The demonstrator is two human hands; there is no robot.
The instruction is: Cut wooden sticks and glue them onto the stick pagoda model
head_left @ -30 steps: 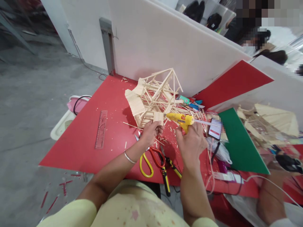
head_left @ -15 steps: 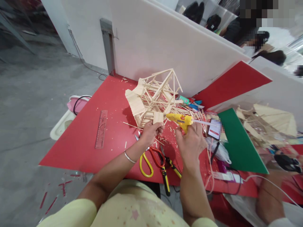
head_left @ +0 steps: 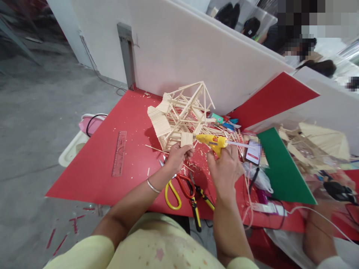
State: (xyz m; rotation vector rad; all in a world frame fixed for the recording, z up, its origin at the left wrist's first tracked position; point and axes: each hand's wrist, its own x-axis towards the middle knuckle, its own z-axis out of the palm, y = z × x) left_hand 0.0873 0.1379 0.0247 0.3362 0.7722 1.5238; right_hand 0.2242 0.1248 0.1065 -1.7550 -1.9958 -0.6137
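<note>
My left hand pinches a small panel of glued wooden sticks and holds it upright against the base of a stick-built frame model. My right hand is wrapped round the grip of a yellow glue gun. The gun's nozzle points left and touches the right edge of the small panel. Both hands hover over the red table top, which is littered with stick offcuts.
A ruler lies to the left. Scissors with yellow and red handles and pliers lie beneath my hands. A phone, green sheet and another stick model sit right. Another person's arm rests at lower right.
The glue gun and my right hand have crept slightly left toward the small panel. My left hand holds still.
</note>
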